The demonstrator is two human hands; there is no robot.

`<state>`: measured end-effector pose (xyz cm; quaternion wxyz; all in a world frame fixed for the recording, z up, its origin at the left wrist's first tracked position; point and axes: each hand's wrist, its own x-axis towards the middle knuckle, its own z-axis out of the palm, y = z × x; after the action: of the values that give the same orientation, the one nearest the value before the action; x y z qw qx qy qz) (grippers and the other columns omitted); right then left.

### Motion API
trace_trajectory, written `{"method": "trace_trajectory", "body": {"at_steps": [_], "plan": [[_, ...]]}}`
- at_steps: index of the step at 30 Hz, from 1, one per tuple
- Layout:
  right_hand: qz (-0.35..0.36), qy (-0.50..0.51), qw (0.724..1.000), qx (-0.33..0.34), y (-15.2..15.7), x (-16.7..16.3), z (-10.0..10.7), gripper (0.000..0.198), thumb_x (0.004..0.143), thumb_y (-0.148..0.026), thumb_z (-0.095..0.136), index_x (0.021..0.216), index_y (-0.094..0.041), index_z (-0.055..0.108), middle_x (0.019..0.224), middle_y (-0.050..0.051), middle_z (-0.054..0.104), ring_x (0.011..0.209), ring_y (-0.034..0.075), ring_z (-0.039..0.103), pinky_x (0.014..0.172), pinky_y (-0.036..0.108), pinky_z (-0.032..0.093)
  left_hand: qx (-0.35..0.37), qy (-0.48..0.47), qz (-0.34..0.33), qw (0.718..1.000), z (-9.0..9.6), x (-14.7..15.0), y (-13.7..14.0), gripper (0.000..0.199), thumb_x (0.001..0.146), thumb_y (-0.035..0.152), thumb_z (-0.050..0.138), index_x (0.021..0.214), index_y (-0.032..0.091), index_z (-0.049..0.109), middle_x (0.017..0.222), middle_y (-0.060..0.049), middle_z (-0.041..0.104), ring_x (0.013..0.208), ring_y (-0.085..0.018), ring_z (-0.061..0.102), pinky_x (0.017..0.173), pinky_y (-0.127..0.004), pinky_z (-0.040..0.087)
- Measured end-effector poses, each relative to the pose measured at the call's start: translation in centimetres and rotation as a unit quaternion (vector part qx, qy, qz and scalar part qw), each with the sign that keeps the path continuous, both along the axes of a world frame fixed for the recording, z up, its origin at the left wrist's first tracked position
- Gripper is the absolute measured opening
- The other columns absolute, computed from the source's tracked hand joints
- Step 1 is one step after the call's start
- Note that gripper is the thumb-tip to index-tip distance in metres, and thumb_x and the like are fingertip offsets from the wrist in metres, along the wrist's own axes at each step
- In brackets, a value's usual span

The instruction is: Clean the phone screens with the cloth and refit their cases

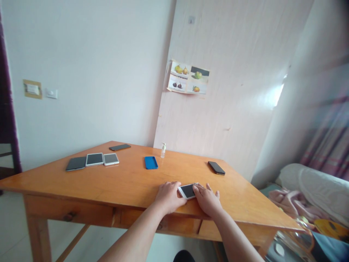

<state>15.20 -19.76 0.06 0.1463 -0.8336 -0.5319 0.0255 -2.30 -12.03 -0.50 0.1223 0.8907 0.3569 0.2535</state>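
Note:
A white smartphone [188,191] with a dark screen lies face up near the front edge of the wooden table [131,185]. My left hand [169,197] grips its left end, thumb at the near side and fingers at the far side. At the other end, my right hand [207,199] holds the phone with thumb and forefinger, covering part of the screen, while its other fingers spread to the right. Beyond my hands lies a blue phone case [151,162]. A black phone [216,167] rests farther right.
On the left of the table are a dark tablet [76,163], two white tablets [94,159] [111,158] and another dark phone [120,147]. A small clear pump bottle [163,150] stands near the wall. To the right is a bed with bedding [313,185].

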Motion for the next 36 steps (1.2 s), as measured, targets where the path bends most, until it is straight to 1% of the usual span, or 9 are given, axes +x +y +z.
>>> {"method": "trace_trajectory", "body": {"at_steps": [5, 8, 10, 16, 22, 24, 27, 30, 36], "plan": [[0.090, 0.006, 0.996, 0.015, -0.3, -2.0, 0.0, 0.049, 0.098, -0.052, 0.024, 0.135, -0.038, 0.053, 0.147, -0.002, 0.046, 0.144, 0.031, 0.023, 0.109, 0.071, 0.008, -0.006, -0.009, -0.001, 1.000, 0.1, 0.0, -0.1, 0.039, 0.076, 0.046, 0.059, 0.110, 0.027, 0.062, 0.102, -0.005, 0.071, 0.100, -0.028, 0.062, 0.085, -0.036, 0.042], [0.126, 0.018, 0.991, 0.033, -1.4, -1.9, -0.2, 0.048, 0.098, -0.052, 0.025, 0.132, -0.039, 0.056, 0.144, -0.002, 0.050, 0.143, 0.028, 0.029, 0.111, 0.067, 0.006, -0.009, 0.001, 0.003, 1.000, 0.3, 0.0, -0.2, 0.042, 0.076, 0.048, 0.059, 0.112, 0.026, 0.061, 0.104, -0.006, 0.071, 0.102, -0.029, 0.062, 0.086, -0.036, 0.042], [0.114, 0.019, 0.993, 0.041, -1.9, -1.0, -0.3, 0.047, 0.098, -0.052, 0.025, 0.131, -0.039, 0.056, 0.143, -0.001, 0.052, 0.142, 0.028, 0.030, 0.111, 0.067, 0.005, -0.004, 0.003, 0.001, 1.000, 0.2, 0.0, -0.2, 0.043, 0.075, 0.048, 0.061, 0.111, 0.025, 0.062, 0.105, -0.006, 0.070, 0.102, -0.029, 0.061, 0.086, -0.036, 0.042], [-0.003, -0.006, 1.000, 0.026, -2.0, 0.9, -0.5, 0.048, 0.097, -0.050, 0.028, 0.132, -0.035, 0.057, 0.145, 0.000, 0.049, 0.143, 0.035, 0.025, 0.105, 0.075, 0.008, 0.008, 0.000, 0.000, 1.000, -0.1, 0.0, 0.0, 0.042, 0.072, 0.048, 0.063, 0.107, 0.026, 0.062, 0.105, -0.005, 0.070, 0.101, -0.029, 0.061, 0.084, -0.037, 0.043], [0.101, -0.006, 0.992, 0.070, -2.4, -0.5, -1.7, 0.043, 0.095, -0.049, 0.036, 0.130, -0.036, 0.059, 0.141, 0.001, 0.054, 0.141, 0.029, 0.032, 0.111, 0.067, 0.009, 0.010, -0.010, -0.005, 1.000, -0.2, 0.0, 0.0, 0.041, 0.075, 0.050, 0.061, 0.108, 0.025, 0.062, 0.104, -0.006, 0.070, 0.101, -0.028, 0.062, 0.086, -0.037, 0.043], [0.096, 0.006, 0.991, 0.094, -2.6, 0.1, -2.2, 0.039, 0.093, -0.046, 0.041, 0.124, -0.037, 0.063, 0.136, 0.000, 0.058, 0.137, 0.028, 0.040, 0.112, 0.065, 0.008, 0.009, -0.009, -0.008, 1.000, -0.2, 0.0, 0.0, 0.043, 0.075, 0.050, 0.061, 0.110, 0.025, 0.062, 0.106, -0.006, 0.070, 0.102, -0.028, 0.061, 0.088, -0.037, 0.042], [0.041, 0.047, 0.988, 0.140, -2.7, 1.9, -2.6, 0.035, 0.091, -0.041, 0.044, 0.113, -0.033, 0.070, 0.125, 0.002, 0.067, 0.124, 0.025, 0.055, 0.113, 0.051, 0.024, 0.005, -0.006, -0.010, 1.000, -0.2, -0.1, 0.0, 0.046, 0.074, 0.050, 0.064, 0.113, 0.025, 0.061, 0.109, -0.006, 0.069, 0.104, -0.028, 0.060, 0.089, -0.037, 0.042], [-0.002, 0.112, 0.975, 0.193, -2.4, 3.7, -2.6, 0.037, 0.088, -0.042, 0.045, 0.108, -0.028, 0.073, 0.112, 0.004, 0.073, 0.109, 0.023, 0.065, 0.100, 0.037, 0.044, 0.000, -0.009, -0.013, 1.000, -0.2, -0.1, 0.2, 0.047, 0.073, 0.049, 0.065, 0.114, 0.025, 0.061, 0.112, -0.006, 0.068, 0.106, -0.028, 0.059, 0.090, -0.037, 0.042], [-0.029, 0.205, 0.935, 0.289, -1.9, 4.8, -3.0, 0.042, 0.083, -0.050, 0.050, 0.104, -0.022, 0.074, 0.106, 0.006, 0.075, 0.107, 0.026, 0.066, 0.098, 0.036, 0.047, -0.014, -0.006, -0.006, 1.000, -0.3, 0.3, 0.6, 0.047, 0.068, 0.049, 0.067, 0.109, 0.027, 0.062, 0.104, -0.004, 0.069, 0.100, -0.028, 0.060, 0.085, -0.037, 0.043]]}}
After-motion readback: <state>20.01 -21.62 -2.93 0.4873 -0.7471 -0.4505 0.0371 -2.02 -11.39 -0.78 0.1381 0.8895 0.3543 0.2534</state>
